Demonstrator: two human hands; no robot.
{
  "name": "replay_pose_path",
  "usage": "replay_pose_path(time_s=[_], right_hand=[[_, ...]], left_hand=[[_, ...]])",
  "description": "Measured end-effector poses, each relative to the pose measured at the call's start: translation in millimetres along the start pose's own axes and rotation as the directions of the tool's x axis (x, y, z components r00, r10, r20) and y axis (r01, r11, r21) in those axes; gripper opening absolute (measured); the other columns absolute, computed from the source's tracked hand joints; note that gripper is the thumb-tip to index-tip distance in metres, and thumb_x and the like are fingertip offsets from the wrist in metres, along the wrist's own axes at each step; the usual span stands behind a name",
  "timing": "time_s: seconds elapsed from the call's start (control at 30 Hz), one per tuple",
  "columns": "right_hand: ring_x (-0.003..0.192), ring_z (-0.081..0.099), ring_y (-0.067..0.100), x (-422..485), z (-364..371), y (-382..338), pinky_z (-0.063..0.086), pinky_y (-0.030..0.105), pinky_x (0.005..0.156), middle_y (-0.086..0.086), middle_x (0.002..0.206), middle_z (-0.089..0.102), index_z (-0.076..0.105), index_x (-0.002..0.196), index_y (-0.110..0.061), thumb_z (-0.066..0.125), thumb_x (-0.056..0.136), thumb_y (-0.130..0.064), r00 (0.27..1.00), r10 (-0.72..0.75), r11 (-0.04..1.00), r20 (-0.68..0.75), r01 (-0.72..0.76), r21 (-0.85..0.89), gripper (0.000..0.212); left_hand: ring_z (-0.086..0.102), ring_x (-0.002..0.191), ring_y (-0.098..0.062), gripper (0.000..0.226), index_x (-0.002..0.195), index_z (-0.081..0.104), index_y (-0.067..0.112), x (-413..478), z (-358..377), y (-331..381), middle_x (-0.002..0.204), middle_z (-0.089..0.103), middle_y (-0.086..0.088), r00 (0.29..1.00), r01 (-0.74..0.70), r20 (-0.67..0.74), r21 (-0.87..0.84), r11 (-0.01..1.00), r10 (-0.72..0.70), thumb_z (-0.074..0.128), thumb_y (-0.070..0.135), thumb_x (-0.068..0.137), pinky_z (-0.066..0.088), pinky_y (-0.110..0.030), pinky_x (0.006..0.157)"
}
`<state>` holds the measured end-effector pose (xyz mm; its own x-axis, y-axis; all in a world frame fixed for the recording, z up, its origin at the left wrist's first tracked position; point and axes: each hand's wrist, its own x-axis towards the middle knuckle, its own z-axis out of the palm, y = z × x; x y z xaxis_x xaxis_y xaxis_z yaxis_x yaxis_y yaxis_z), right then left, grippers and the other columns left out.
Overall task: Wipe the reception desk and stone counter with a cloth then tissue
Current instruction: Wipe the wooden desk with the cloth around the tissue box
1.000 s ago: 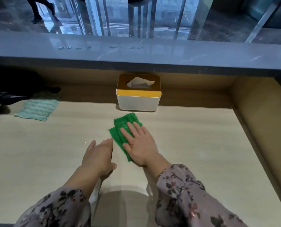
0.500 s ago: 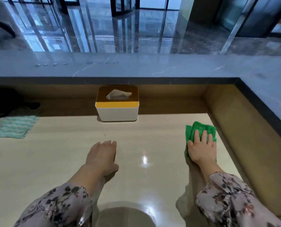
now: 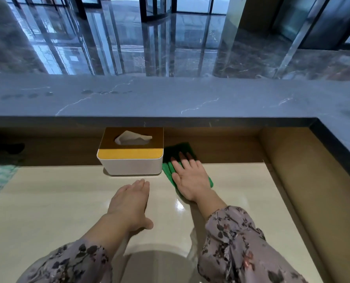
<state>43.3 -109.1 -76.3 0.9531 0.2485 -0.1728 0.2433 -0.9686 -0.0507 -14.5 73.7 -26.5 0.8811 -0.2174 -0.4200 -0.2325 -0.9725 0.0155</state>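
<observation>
Head view: the right hand [image 3: 190,180] lies flat, fingers straight, pressing the cloth [image 3: 167,170] on the desk [image 3: 47,211], far back, just right of the tissue box [image 3: 130,160]. The cloth runs front to back. The left hand [image 3: 129,203] rests flat and empty, just before the tissue box.

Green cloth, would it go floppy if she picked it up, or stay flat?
Probably floppy: the green cloth lies folded and flattened under the right hand, as soft fabric would. It likely weighs little, being thin. It should slide easily on the desk, whose surface looks smooth and glossy.
</observation>
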Motion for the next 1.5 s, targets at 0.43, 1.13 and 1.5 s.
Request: replay_pose_path(time_s=[0.43,1.13,1.5], right_hand=[[0.148,0.006,0.028,-14,-7,156,0.015,0.043,0.117,0.006,0.162,0.003,0.005,0.154,-0.027,0.018,0.101,-0.045,0.879,0.471,0.881,0.073,-0.472,0.002,0.058],[0.148,-0.001,0.020,7,0,132,0.010,0.040,0.119,-0.003,0.162,0.001,0.005,0.152,-0.036,0.020,0.100,-0.047,0.969,0.249,0.967,0.000,-0.249,0.049,0.055],[0.148,0.007,0.026,-111,24,159,0.016,0.040,0.116,0.006,0.161,0.011,0.012,0.154,-0.026,0.012,0.098,-0.047,0.891,0.452,0.892,-0.041,-0.452,0.011,0.059]], left_hand=[[0.045,0.128,-0.022,0.091,0.135,0.038,0.018,13,-6,7,0.151,0.034,0.002,0.992,0.044,0.115,0.021,0.999,-0.046,0.083,0.051,0.062,0.043,-0.032,0.098],[0.013,0.148,-0.019,0.108,0.147,0.019,0.013,18,14,11,0.161,0.007,-0.001,0.988,0.110,0.125,-0.133,0.985,-0.094,0.082,0.028,0.060,0.040,-0.032,0.106],[-0.011,0.148,-0.016,0.115,0.153,-0.006,0.013,10,27,-6,0.161,-0.015,-0.001,0.993,0.010,0.114,-0.236,0.972,0.018,0.075,0.040,0.077,0.016,-0.036,0.121]])
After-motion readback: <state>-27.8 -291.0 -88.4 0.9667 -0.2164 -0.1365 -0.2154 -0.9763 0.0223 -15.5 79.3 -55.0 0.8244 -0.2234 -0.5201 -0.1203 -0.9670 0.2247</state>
